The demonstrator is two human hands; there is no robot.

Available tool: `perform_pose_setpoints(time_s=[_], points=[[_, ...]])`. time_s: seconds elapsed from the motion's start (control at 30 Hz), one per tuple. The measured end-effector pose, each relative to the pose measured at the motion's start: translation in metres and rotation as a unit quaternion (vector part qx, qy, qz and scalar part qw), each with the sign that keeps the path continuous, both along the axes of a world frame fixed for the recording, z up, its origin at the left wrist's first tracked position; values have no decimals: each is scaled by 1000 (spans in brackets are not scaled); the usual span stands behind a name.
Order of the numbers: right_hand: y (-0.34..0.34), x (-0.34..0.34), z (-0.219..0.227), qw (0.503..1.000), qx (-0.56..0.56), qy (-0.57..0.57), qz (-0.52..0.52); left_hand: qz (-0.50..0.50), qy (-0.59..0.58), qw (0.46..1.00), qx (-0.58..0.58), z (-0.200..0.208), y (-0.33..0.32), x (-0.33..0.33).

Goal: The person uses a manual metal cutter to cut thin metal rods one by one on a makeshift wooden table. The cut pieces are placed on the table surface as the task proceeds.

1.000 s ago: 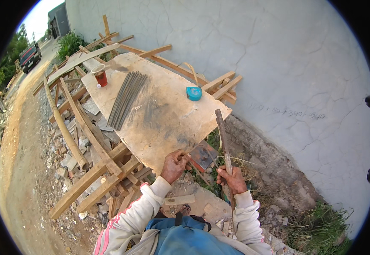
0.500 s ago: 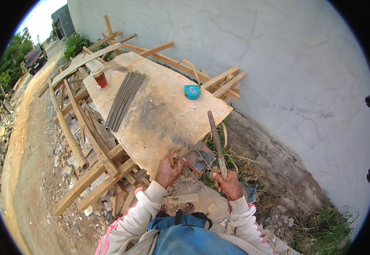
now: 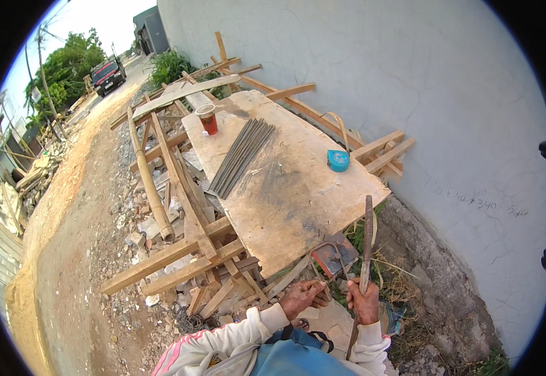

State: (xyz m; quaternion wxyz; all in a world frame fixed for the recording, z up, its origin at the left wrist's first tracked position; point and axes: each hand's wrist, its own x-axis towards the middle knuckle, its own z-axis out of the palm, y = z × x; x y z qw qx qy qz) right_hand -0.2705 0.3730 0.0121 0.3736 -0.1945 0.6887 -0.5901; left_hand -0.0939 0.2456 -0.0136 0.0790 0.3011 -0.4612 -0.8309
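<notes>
My right hand (image 3: 364, 301) is closed around a long, rusty metal bar (image 3: 367, 244), which stands nearly upright with its tip beside the board's near right corner. Close by on the left, my left hand (image 3: 303, 298) has its fingers pinched at one end of a thin steel rod (image 3: 336, 244) bent into a U. The rod's other leg runs down to the fingers of my right hand; whether they grip it too, I cannot tell. Behind the bend is a flat dark plate with reddish edges (image 3: 336, 266), at the near edge of the worn wooden board (image 3: 298, 188).
On the board lie a bundle of straight steel rods (image 3: 241, 156), a blue tape measure (image 3: 338, 160) and a plastic cup of red-brown drink (image 3: 208, 120). Timber beams (image 3: 166, 260) and rubble surround it. A cracked wall (image 3: 411, 75) rises right; a vehicle (image 3: 107, 75) stands on the dirt road.
The view has swung left, so the scene sits farther right. My left hand has left the board's edge and come nearer my right hand. The bent rod now shows as a raised U.
</notes>
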Motion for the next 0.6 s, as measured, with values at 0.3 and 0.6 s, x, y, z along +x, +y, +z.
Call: perform_pose_setpoints(time_s=[0.3,0.6], points=[[15,-4,7,974,49,220,-32,-63,35,996,46,-7,-16,0],[77,57,67,972,89,202,-82,-82,89,989,87,-19,-22,-2]])
